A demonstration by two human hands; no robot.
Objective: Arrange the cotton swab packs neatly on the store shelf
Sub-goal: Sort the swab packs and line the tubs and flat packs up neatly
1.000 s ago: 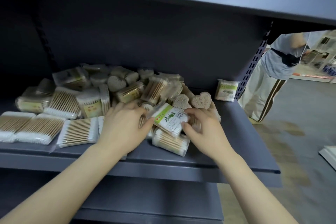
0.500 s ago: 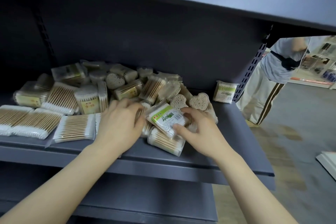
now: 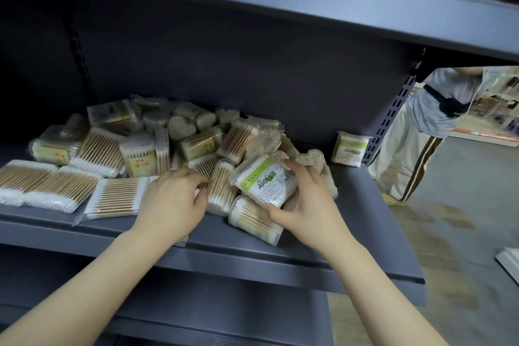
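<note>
bare shelf (image 3: 362, 205) (right of heap (image 3: 179, 146))

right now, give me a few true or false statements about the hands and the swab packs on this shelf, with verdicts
1. The right hand grips a green-labelled pack. True.
2. The left hand is off the shelf, away from the packs. False: it rests among the packs by the flat packs.
3. A single pack stands apart at the shelf's right end. True.
4. All packs stand in neat rows. False: most lie in a jumbled heap.
</note>
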